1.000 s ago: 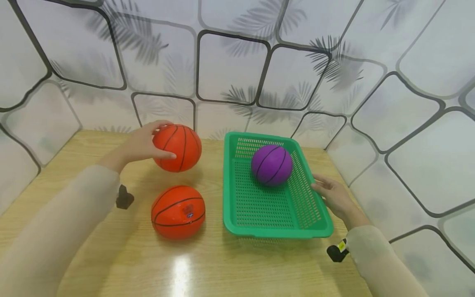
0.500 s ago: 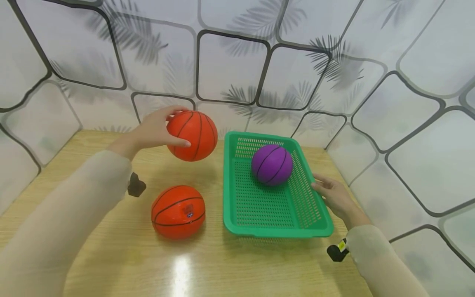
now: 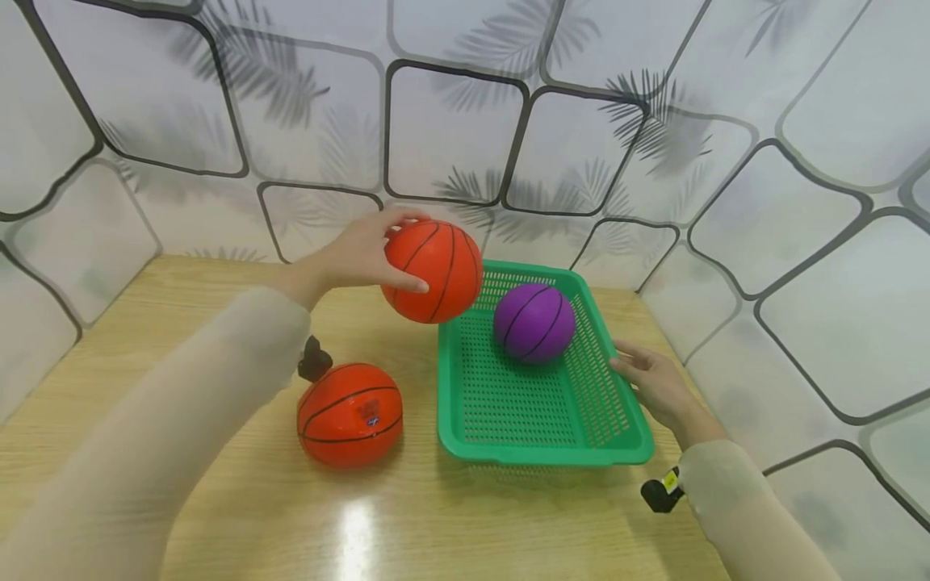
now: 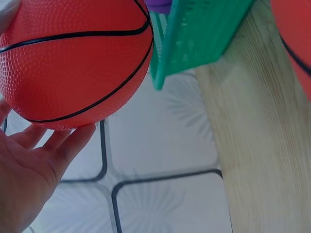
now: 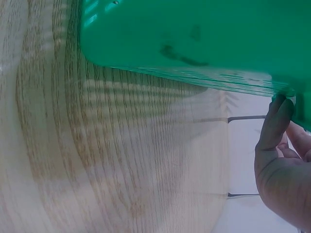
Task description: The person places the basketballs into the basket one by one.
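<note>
My left hand (image 3: 361, 257) grips a red toy basketball (image 3: 443, 273) from its left side, thumb in front and fingers behind. The ball is held up off the table and overlaps the back left corner of a green plastic basket (image 3: 452, 387). In the left wrist view the fingertips press the textured side of the red basketball (image 4: 82, 73). A purple basketball (image 3: 534, 323) sits inside the basket toward the back. At the basket's right rim, my right hand (image 3: 654, 386) pinches the edge; the right wrist view shows the right hand (image 5: 286, 155) against the green wall (image 5: 194, 39).
A second red basketball (image 3: 349, 415) lies on the wooden table (image 3: 407, 524), left of the basket and near my left forearm. Patterned walls (image 3: 458, 133) stand close behind and to the right of the table.
My left hand has lifted the red basketball and carried it rightward, up to the basket's back left corner. The right hand, basket, purple ball and second red ball stay in place.
</note>
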A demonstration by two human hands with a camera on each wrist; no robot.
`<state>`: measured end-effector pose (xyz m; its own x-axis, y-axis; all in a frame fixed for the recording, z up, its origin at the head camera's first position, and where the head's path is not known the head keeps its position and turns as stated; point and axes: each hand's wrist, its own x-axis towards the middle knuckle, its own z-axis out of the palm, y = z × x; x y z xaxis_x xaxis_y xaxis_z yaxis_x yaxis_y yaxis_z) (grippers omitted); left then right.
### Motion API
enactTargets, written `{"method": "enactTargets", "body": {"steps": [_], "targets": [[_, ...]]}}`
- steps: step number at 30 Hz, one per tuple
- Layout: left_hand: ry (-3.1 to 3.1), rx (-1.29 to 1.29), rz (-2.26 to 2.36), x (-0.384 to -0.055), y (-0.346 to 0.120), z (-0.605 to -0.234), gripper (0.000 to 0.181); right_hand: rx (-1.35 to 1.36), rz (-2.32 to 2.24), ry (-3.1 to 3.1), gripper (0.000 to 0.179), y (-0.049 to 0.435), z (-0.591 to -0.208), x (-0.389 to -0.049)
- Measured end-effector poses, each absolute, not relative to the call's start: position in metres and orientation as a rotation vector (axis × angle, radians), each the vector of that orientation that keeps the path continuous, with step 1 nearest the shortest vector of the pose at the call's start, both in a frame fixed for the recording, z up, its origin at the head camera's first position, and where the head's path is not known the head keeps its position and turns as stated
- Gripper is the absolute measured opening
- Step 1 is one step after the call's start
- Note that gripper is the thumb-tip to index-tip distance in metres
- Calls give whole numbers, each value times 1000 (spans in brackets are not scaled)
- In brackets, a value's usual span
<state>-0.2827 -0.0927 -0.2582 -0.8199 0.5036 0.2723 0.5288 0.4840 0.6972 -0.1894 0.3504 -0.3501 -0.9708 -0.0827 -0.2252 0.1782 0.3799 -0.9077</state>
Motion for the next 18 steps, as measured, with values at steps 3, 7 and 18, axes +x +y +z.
{"method": "enactTargets", "body": {"steps": [3, 7, 18], "targets": [[-2654, -994, -1301, -281, -78, -257, 82, 84, -1637, 2403, 63, 351, -351, -189], [-2636, -1072, -1314, -277, -59, -255, 82, 88, -1634, 2408, 63, 352, -352, -189], [-2628, -1215, -1355, -266, -11, -253, 83, 86, -1629, 2428, 64, 353, -354, -190]]}}
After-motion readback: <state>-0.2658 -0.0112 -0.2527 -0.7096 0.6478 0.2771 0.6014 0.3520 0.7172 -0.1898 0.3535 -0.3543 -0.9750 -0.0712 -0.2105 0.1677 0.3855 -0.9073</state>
